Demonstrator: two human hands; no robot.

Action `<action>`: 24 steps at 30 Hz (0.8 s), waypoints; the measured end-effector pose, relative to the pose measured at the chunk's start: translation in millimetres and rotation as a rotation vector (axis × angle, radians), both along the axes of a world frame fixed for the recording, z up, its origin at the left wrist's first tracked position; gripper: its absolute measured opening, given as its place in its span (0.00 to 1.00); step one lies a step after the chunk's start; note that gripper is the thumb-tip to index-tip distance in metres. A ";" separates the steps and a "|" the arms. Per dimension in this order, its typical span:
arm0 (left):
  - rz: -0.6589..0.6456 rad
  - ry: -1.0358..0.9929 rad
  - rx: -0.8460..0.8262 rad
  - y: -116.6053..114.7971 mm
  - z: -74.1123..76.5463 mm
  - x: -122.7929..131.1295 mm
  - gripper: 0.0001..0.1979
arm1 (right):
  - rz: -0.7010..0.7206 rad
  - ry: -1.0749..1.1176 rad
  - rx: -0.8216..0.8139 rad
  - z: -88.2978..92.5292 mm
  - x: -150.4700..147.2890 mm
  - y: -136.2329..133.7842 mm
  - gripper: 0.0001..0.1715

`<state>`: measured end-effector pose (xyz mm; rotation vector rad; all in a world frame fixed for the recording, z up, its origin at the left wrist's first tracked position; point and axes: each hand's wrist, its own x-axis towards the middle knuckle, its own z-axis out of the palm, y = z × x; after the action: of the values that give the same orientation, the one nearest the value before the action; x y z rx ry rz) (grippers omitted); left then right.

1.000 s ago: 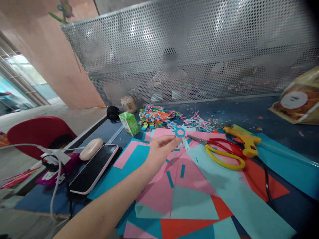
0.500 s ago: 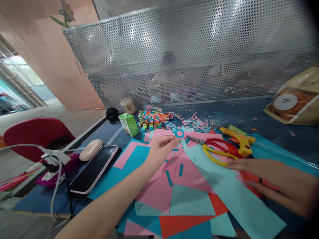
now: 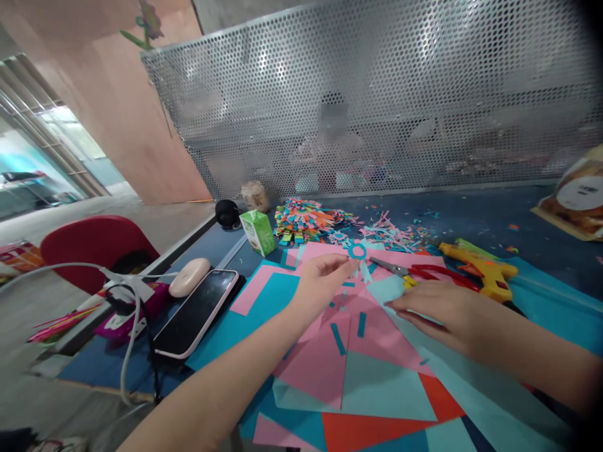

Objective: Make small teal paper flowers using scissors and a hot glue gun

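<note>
A small blue paper ring with pale blue strips [image 3: 357,250] is pinched between the thumb and fingers of my left hand [image 3: 325,274], above the pink paper. My right hand [image 3: 436,311] is just to its right, over a pale blue sheet [image 3: 471,370]. The thumb and fingertips of that hand come together; anything between them is too small to make out. Behind it lie the scissors [image 3: 391,266], with red and yellow handles partly hidden by the hand. Cut blue strips [image 3: 338,339] lie on the pink sheet [image 3: 311,376] below.
A yellow glue gun [image 3: 490,271] lies at right, near a snack bag [image 3: 577,194]. Behind the papers are a fringed paper pile [image 3: 304,220] and pink shreds [image 3: 389,232]. A green drink carton [image 3: 258,232], phone [image 3: 198,314] and cables [image 3: 125,351] are at left. A perforated metal screen [image 3: 377,94] stands behind.
My right hand has moved left, closer to my left hand, and now covers part of the scissors' handles. My left hand still holds the paper ring. The view has turned slightly left.
</note>
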<state>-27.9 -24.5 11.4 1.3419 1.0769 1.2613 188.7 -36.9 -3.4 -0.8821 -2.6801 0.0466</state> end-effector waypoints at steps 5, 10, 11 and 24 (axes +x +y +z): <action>-0.030 0.032 0.023 1.1 -1.5 -0.6 0.15 | -0.024 -0.103 -0.110 -2.1 -9.9 8.1 0.25; -0.043 0.046 0.033 1.4 -3.7 -1.5 0.15 | 0.032 -0.187 -0.097 -1.4 -18.2 6.9 0.30; -0.046 0.047 0.034 1.3 -4.0 -1.3 0.15 | 0.025 -0.195 -0.085 -1.0 -18.9 5.7 0.30; -0.044 0.013 0.014 -1.5 -0.6 0.4 0.15 | 0.058 -0.271 0.021 -4.7 -18.2 1.4 0.32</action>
<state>-27.5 -26.0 10.7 1.3790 1.0436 1.2314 170.5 -35.5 -8.1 -0.8585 -2.9497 -0.0949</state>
